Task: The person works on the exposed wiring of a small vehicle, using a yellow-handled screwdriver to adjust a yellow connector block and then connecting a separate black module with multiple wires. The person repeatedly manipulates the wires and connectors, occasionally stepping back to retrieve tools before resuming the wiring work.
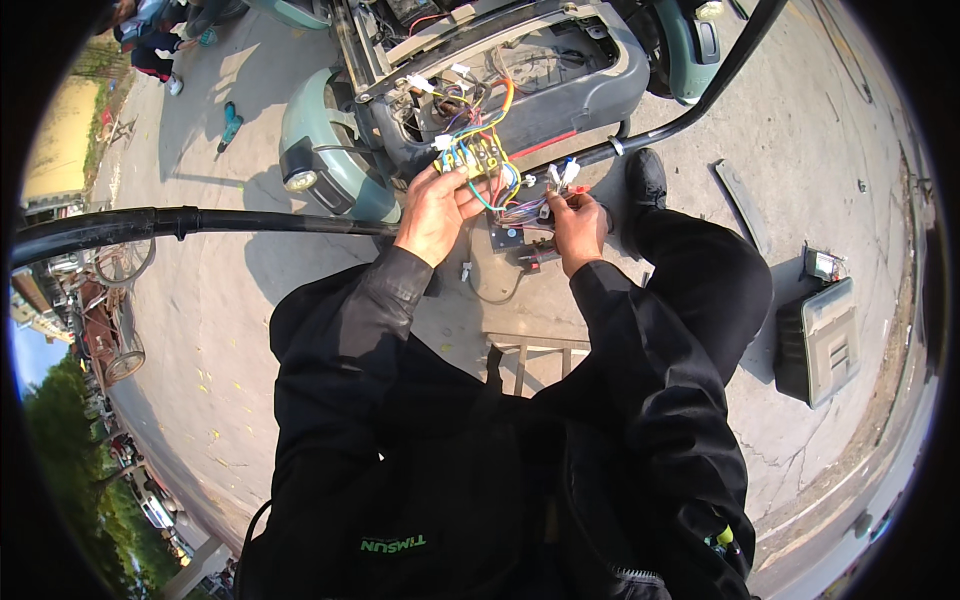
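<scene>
Fingers of my left hand (430,215) are closed round a wiring harness (487,150) with yellow, blue, green and red wires and yellow terminals. My right hand (580,228) is closed in a pinch on wires with white plug connectors (563,173) standing up above the fingertips. Between the hands, thin coloured wires run down to a dark box (507,238). Parts of the wires lie hidden behind my fingers. Just beyond is the open dark body (590,110) of a vehicle, from which more wires come out.
Pale green wheel covers (325,125) flank the vehicle body. A long black bar (230,221) crosses at left. On the ground are a teal power drill (230,128), a grey plastic box (830,345) and a curved strip (740,205). A wooden stool (530,342) is beneath me; another person (155,40) is at far left.
</scene>
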Action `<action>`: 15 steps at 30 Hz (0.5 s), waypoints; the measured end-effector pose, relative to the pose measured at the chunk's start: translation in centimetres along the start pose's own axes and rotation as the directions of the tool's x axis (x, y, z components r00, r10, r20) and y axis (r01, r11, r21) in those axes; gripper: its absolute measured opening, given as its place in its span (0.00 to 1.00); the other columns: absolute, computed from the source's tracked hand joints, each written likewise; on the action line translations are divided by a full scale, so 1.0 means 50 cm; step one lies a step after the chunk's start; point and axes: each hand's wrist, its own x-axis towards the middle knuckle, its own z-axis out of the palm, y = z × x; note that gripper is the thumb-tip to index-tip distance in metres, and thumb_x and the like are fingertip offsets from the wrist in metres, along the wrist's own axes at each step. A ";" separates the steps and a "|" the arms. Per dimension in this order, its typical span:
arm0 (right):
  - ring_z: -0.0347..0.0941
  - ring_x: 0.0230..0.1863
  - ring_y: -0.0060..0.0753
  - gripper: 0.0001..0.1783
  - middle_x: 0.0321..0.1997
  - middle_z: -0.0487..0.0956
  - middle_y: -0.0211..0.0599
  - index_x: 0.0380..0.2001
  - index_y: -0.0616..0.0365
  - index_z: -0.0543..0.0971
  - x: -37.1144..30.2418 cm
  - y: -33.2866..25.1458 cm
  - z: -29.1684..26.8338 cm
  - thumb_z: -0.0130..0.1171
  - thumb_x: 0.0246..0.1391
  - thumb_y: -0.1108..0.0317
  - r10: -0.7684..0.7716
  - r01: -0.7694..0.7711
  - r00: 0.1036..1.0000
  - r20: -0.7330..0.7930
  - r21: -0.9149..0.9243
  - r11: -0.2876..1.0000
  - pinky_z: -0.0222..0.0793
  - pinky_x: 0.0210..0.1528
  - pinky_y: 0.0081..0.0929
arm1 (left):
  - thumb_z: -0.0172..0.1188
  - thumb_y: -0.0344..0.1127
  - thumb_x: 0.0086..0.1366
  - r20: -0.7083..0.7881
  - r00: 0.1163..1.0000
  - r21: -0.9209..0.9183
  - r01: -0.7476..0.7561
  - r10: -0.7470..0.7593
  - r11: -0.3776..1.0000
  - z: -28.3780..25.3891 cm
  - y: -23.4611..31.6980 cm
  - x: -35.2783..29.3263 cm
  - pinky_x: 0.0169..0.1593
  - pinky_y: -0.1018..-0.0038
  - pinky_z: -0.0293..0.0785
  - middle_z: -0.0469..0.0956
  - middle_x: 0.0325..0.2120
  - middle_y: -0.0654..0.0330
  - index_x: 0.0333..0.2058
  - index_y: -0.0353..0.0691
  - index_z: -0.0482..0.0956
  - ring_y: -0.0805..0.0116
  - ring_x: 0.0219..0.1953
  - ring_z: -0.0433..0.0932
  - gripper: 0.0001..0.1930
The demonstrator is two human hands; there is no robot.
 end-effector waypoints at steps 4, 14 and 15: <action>0.62 0.09 0.19 0.14 0.22 0.79 0.35 0.39 0.65 0.78 -0.014 -0.022 -0.027 0.63 0.60 0.62 0.127 -0.150 0.973 0.191 0.107 0.983 0.55 0.11 0.22 | 0.50 0.31 0.71 0.015 1.000 0.007 -0.001 0.001 1.000 0.000 0.002 0.000 0.58 0.59 0.78 0.78 0.52 0.48 0.58 0.30 0.69 0.51 0.53 0.80 0.20; 0.76 0.20 0.23 0.17 0.31 0.84 0.40 0.48 0.66 0.78 -0.087 -0.134 -0.019 0.58 0.66 0.62 -0.238 0.137 0.946 0.222 0.392 0.910 0.73 0.26 0.20 | 0.49 0.29 0.70 -0.010 1.000 -0.027 0.023 -0.023 0.999 0.004 0.004 -0.005 0.62 0.58 0.73 0.76 0.54 0.47 0.59 0.31 0.68 0.50 0.55 0.78 0.20; 0.78 0.22 0.23 0.16 0.29 0.84 0.38 0.42 0.67 0.81 -0.092 -0.130 -0.014 0.58 0.66 0.61 -0.245 0.173 0.928 0.282 0.259 0.950 0.74 0.28 0.21 | 0.50 0.29 0.71 -0.024 0.999 -0.024 0.030 -0.031 0.999 0.006 0.004 -0.005 0.62 0.58 0.73 0.76 0.54 0.48 0.59 0.32 0.68 0.51 0.55 0.78 0.20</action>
